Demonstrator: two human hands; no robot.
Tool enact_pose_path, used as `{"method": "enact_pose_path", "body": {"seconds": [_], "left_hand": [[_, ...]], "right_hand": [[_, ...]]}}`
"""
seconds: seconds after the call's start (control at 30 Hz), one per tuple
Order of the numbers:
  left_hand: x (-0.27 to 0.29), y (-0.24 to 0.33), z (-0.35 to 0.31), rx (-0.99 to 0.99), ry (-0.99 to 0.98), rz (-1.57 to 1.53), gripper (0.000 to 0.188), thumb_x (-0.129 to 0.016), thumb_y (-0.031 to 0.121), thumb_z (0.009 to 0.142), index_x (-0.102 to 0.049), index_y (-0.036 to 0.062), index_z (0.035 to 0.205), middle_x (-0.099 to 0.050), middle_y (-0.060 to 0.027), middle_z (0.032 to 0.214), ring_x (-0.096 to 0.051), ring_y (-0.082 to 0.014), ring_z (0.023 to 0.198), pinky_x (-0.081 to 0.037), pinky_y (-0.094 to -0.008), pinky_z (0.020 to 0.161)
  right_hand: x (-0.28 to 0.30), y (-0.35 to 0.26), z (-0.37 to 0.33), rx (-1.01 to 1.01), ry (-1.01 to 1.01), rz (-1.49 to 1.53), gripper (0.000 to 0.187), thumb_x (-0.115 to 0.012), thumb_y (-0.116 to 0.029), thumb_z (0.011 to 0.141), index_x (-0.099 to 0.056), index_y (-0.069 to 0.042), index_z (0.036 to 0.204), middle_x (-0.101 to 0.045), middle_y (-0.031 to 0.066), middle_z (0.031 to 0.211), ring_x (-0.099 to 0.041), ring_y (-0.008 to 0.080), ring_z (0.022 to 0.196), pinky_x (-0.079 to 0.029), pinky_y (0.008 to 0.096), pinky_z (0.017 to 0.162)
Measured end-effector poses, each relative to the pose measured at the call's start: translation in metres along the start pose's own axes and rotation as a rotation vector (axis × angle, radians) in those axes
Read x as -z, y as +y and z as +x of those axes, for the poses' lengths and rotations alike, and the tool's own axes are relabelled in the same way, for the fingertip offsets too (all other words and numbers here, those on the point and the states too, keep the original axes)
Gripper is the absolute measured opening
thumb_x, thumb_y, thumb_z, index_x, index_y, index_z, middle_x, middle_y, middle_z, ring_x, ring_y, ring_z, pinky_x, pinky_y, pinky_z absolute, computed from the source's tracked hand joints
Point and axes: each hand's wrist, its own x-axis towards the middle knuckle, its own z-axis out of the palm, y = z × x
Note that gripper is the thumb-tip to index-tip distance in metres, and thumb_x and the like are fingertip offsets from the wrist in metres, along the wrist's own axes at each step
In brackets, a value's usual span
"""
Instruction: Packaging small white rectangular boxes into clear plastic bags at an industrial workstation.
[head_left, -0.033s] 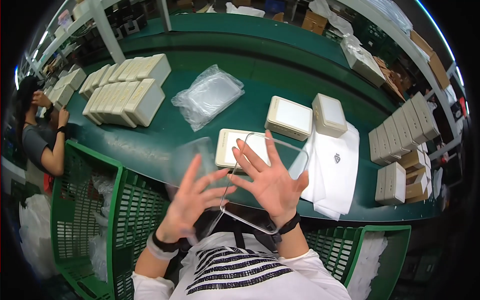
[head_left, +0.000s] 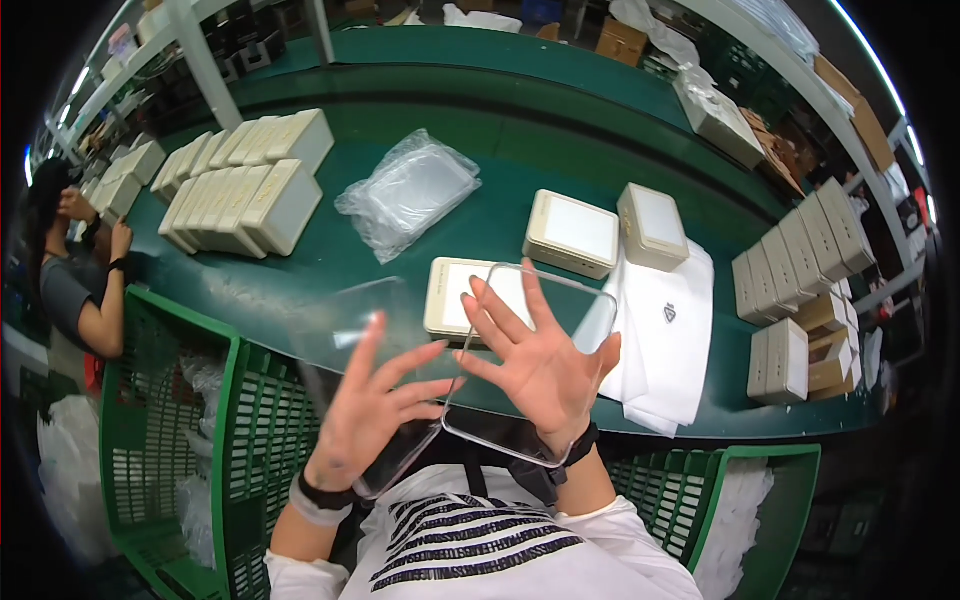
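Note:
My right hand (head_left: pixel 548 375) has its palm up and fingers spread, their tips at the rim of a clear rectangular plastic cover (head_left: pixel 595 325). My left hand (head_left: pixel 375 420) is spread in the same way at a second clear cover (head_left: pixel 345 315), which is faint and partly blurred. The inner edges of the covers come close together between my hands; whether they are joined I cannot tell. Just beyond my fingertips lies a cream box with a white top (head_left: pixel 453 297). Two similar boxes, one lying flat (head_left: pixel 575 235) and one beside it (head_left: pixel 655 225), sit farther right.
White sheets (head_left: pixel 665 345) lie on the green table (head_left: pixel 270 300) at right. Plastic-wrapped clear pieces (head_left: pixel 415 190) are at centre back. Rows of cream boxes stand left (head_left: pixel 235 205) and right (head_left: pixel 805 245). Green crates flank me left (head_left: pixel 240 400) and right (head_left: pixel 770 455). Another person (head_left: pixel 85 265) is far left.
My left hand has tipped slightly left and down with its cover, whose outline is now plainer. My right hand stays nearly still, and the whole view has shifted slightly.

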Motion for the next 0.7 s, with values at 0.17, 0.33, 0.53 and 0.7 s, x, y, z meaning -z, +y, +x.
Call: {"method": "enact_pose_path", "body": {"seconds": [0.17, 0.33, 0.53, 0.7], "left_hand": [[0.007, -0.002, -0.027, -0.051, 0.196, -0.047, 0.145, -0.071, 0.079, 0.056, 0.010, 0.0042, 0.150, -0.025, -0.0316, 0.148, -0.049, -0.0431, 0.122, -0.047, -0.0468, 0.095], [0.023, -0.019, -0.051, -0.019, 0.254, -0.074, 0.148, -0.069, 0.082, 0.052, 0.009, 0.0036, 0.150, -0.027, -0.0308, 0.147, -0.051, -0.0414, 0.120, -0.049, -0.0439, 0.092], [0.045, -0.032, -0.053, 0.029, 0.138, -0.021, 0.143, -0.073, 0.078, 0.054, 0.000, 0.0013, 0.151, -0.028, -0.0298, 0.147, -0.050, -0.0400, 0.121, -0.043, -0.0432, 0.097], [0.079, 0.003, -0.039, 0.000, -0.482, 0.571, 0.124, -0.080, 0.058, 0.062, -0.016, -0.0020, 0.149, -0.030, -0.0290, 0.147, -0.049, -0.0381, 0.120, -0.041, -0.0423, 0.097]], "right_hand": [[-0.024, -0.011, -0.010, -0.088, -0.109, 0.277, 0.121, -0.075, -0.068, 0.063, -0.001, -0.031, 0.153, -0.002, 0.0264, 0.156, -0.007, 0.0412, 0.145, -0.021, 0.0617, 0.110], [-0.042, -0.012, -0.023, -0.184, -0.248, 0.392, 0.123, -0.075, -0.069, 0.061, -0.001, -0.032, 0.153, 0.004, 0.0258, 0.156, -0.004, 0.0419, 0.145, -0.020, 0.0635, 0.110], [-0.036, -0.018, -0.015, -0.097, -0.067, 0.170, 0.124, -0.077, -0.065, 0.062, -0.001, -0.030, 0.153, -0.008, 0.0246, 0.156, -0.015, 0.0440, 0.143, -0.020, 0.0578, 0.113], [-0.015, -0.054, 0.020, 0.224, 0.087, -0.965, 0.122, -0.083, -0.049, 0.065, -0.004, -0.016, 0.152, -0.026, 0.0262, 0.151, -0.031, 0.0415, 0.137, -0.018, 0.0500, 0.115]]}}
